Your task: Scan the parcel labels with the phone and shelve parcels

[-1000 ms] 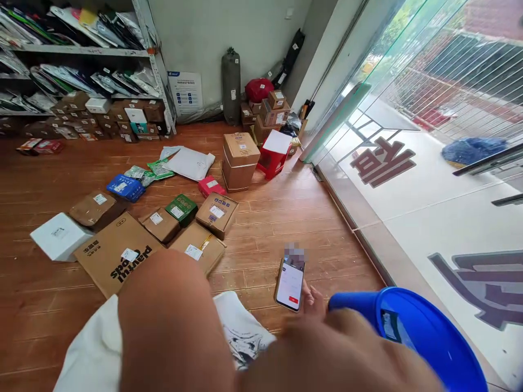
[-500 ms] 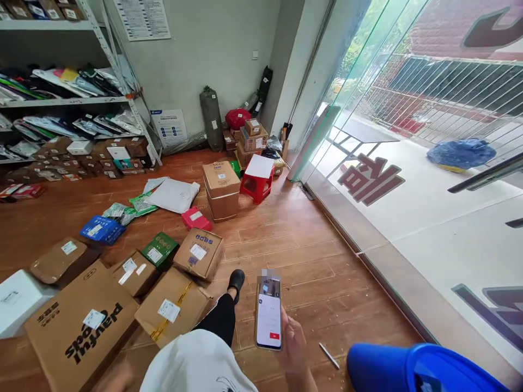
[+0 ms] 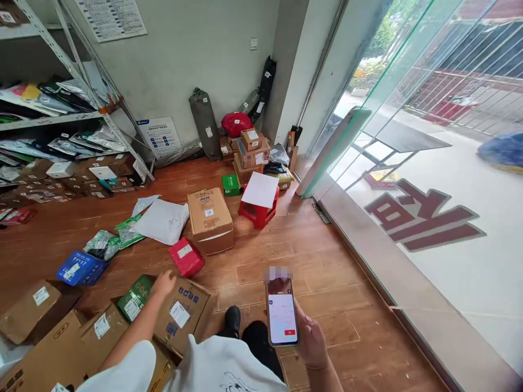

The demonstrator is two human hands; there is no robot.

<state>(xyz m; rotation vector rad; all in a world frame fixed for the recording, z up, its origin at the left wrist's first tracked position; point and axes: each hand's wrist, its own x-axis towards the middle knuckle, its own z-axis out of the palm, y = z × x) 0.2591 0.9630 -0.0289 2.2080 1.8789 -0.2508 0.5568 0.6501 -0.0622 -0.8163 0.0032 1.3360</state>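
Observation:
My right hand [image 3: 310, 340] holds a phone [image 3: 281, 316] upright, its lit white screen facing me. My left hand [image 3: 162, 284] stretches forward and down with its fingers spread, resting at the far edge of a labelled brown cardboard box [image 3: 183, 313] beside a green box [image 3: 134, 298]. A small red parcel [image 3: 186, 257] lies just beyond that hand. My black shoe [image 3: 232, 320] shows on the floor between box and phone.
Parcels lie across the wooden floor: a blue packet [image 3: 79, 268], a white mailer [image 3: 163, 220], a tall brown carton [image 3: 210, 219], a red stool [image 3: 259, 198]. Metal shelves [image 3: 61, 117] of parcels stand at the left. A glass wall [image 3: 408, 136] runs along the right.
I have moved forward and the view has swung left; the blue tub has left the frame. My left arm has reached out onto the brown box. The phone stays in my right hand.

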